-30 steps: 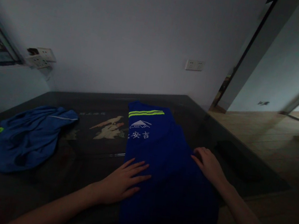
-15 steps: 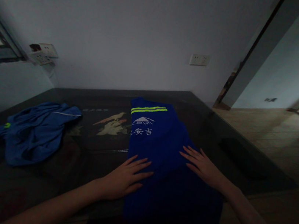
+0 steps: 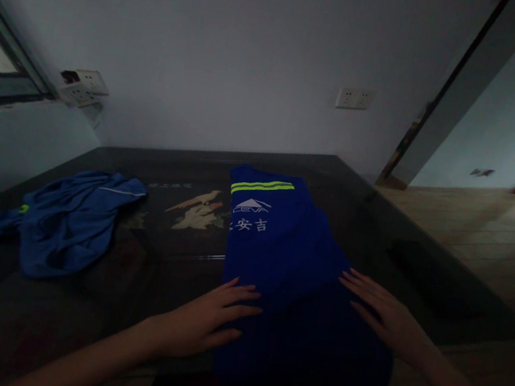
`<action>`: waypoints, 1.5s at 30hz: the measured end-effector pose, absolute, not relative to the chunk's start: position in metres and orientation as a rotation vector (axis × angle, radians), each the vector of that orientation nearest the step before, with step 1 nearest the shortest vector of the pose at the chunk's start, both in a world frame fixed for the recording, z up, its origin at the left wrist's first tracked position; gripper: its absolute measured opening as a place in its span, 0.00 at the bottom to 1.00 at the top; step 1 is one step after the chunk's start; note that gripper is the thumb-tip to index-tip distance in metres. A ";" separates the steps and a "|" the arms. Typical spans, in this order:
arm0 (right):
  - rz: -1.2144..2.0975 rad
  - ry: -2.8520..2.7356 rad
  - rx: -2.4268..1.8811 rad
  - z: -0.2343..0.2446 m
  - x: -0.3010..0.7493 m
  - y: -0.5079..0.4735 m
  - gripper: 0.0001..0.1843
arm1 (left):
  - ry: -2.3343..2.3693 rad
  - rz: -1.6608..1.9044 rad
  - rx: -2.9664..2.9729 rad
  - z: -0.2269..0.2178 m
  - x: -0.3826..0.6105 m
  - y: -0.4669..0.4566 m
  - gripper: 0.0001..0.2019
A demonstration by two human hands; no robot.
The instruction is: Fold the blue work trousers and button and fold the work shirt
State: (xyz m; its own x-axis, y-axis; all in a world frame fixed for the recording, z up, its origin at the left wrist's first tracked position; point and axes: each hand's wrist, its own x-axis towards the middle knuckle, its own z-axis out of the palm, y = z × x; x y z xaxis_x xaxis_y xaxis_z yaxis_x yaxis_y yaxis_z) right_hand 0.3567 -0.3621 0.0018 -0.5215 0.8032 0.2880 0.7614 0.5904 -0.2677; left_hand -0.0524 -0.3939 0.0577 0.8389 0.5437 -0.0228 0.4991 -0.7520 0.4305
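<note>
A royal-blue work shirt or jacket (image 3: 278, 253) lies folded lengthwise on the dark glossy table (image 3: 169, 276), bearing a yellow-green striped band, a white CEVA logo and white characters. My left hand (image 3: 211, 317) rests flat on its left edge with the fingers stretched out. On the garment's right edge lie the spread fingertips of my right hand (image 3: 380, 306). Neither hand grasps the cloth. The garment's near end sinks into deep shadow toward the table's front edge, so its outline there is hard to make out.
A crumpled blue garment (image 3: 76, 219) with white piping lies on the table's left side. At the right is a dark flat item (image 3: 428, 274), too dim to name. Behind the table rises a wall with a socket plate (image 3: 355, 99). Wooden floor (image 3: 465, 216) extends to the right.
My right hand has slid right and toward me along the garment's edge. My left hand has moved slightly nearer to me. The view has shifted a little.
</note>
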 end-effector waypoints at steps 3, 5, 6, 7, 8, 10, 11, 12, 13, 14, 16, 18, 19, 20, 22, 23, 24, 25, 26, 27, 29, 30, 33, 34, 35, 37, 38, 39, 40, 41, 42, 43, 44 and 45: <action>0.119 -2.385 -1.227 0.005 0.360 -0.376 0.20 | 0.693 0.110 2.572 0.064 -0.056 -0.408 0.28; 0.108 -2.353 -1.198 0.011 0.360 -0.386 0.21 | 0.650 0.072 2.596 0.063 -0.058 -0.417 0.33; 0.106 -2.354 -1.183 0.013 0.360 -0.392 0.23 | 0.646 0.047 2.620 0.061 -0.059 -0.420 0.36; 0.100 -2.365 -1.169 0.015 0.361 -0.398 0.26 | 0.653 0.030 2.653 0.057 -0.059 -0.423 0.39; 0.087 -2.386 -1.157 0.016 0.362 -0.405 0.29 | 0.668 0.025 2.696 0.053 -0.058 -0.426 0.40; 0.029 -2.452 -1.143 0.013 0.366 -0.418 0.34 | 0.712 0.051 2.808 0.041 -0.055 -0.431 0.40; -0.014 -2.491 -1.137 0.010 0.369 -0.424 0.36 | 0.743 0.075 2.869 0.034 -0.053 -0.434 0.39; -0.058 -2.532 -1.135 0.005 0.372 -0.429 0.37 | 0.780 0.108 2.930 0.028 -0.050 -0.437 0.38; -0.104 -2.569 -1.135 0.000 0.375 -0.432 0.38 | 0.828 0.137 2.982 0.023 -0.046 -0.439 0.37; -0.149 -2.599 -1.141 -0.005 0.377 -0.434 0.38 | 0.875 0.156 3.024 0.018 -0.042 -0.441 0.36; -0.234 -2.631 -1.139 -0.012 0.378 -0.432 0.41 | 0.954 0.169 3.070 0.013 -0.036 -0.445 0.35; -0.302 -2.640 -1.118 -0.015 0.375 -0.425 0.44 | 0.998 0.140 3.084 0.012 -0.032 -0.446 0.34; -0.327 -2.641 -1.097 -0.016 0.373 -0.421 0.45 | 1.003 0.123 3.089 0.013 -0.031 -0.447 0.34; -0.343 -2.647 -1.067 -0.015 0.371 -0.417 0.45 | 1.001 0.116 3.095 0.014 -0.031 -0.447 0.34; -0.346 -2.676 -0.991 -0.014 0.369 -0.412 0.44 | 0.967 0.135 3.107 0.019 -0.031 -0.446 0.34; -0.330 -2.694 -0.953 -0.013 0.369 -0.411 0.42 | 0.933 0.157 3.112 0.021 -0.032 -0.446 0.34; -0.302 -2.707 -0.917 -0.013 0.370 -0.411 0.40 | 0.893 0.185 3.118 0.024 -0.033 -0.446 0.34; -0.262 -2.717 -0.894 -0.013 0.372 -0.412 0.38 | 0.847 0.209 3.125 0.026 -0.034 -0.446 0.33; -0.217 -2.721 -0.889 -0.012 0.374 -0.414 0.37 | 0.793 0.228 3.133 0.028 -0.035 -0.446 0.33; -0.174 -2.719 -0.891 -0.012 0.376 -0.416 0.35 | 0.735 0.246 3.141 0.031 -0.036 -0.446 0.32; -0.109 -2.711 -0.903 -0.009 0.378 -0.422 0.34 | 0.627 0.279 3.155 0.036 -0.036 -0.444 0.29; -0.097 -2.709 -0.901 -0.007 0.378 -0.424 0.34 | 0.563 0.295 3.160 0.039 -0.036 -0.443 0.28; -0.144 -2.712 -0.838 0.003 0.374 -0.428 0.30 | 0.346 0.328 3.169 0.050 -0.034 -0.436 0.23; -0.161 -2.710 -0.818 0.008 0.373 -0.428 0.28 | 0.294 0.335 3.167 0.055 -0.034 -0.433 0.22; -0.168 -2.704 -0.807 0.012 0.371 -0.428 0.26 | 0.263 0.347 3.162 0.060 -0.033 -0.430 0.21; -0.140 -2.685 -0.810 0.021 0.368 -0.427 0.24 | 0.269 0.380 3.139 0.071 -0.033 -0.424 0.20; -0.115 -2.673 -0.813 0.025 0.367 -0.426 0.23 | 0.280 0.397 3.112 0.076 -0.034 -0.421 0.20; -0.087 -2.665 -0.817 0.028 0.366 -0.425 0.23 | 0.283 0.408 3.072 0.081 -0.034 -0.419 0.19; -0.059 -2.655 -0.824 0.031 0.366 -0.424 0.24 | 0.285 0.416 3.019 0.085 -0.035 -0.416 0.18; -0.021 -2.644 -0.841 0.034 0.365 -0.424 0.24 | 0.279 0.420 2.956 0.088 -0.036 -0.414 0.18; 0.038 -2.626 -0.868 0.036 0.365 -0.424 0.25 | 0.267 0.424 2.885 0.091 -0.037 -0.412 0.19; 0.112 -2.602 -0.902 0.037 0.364 -0.423 0.26 | 0.257 0.436 2.812 0.093 -0.038 -0.410 0.20; 0.182 -2.578 -0.932 0.038 0.363 -0.422 0.26 | 0.254 0.457 2.738 0.095 -0.039 -0.408 0.20; 0.251 -2.549 -0.965 0.038 0.362 -0.421 0.26 | 0.260 0.484 2.661 0.096 -0.040 -0.406 0.20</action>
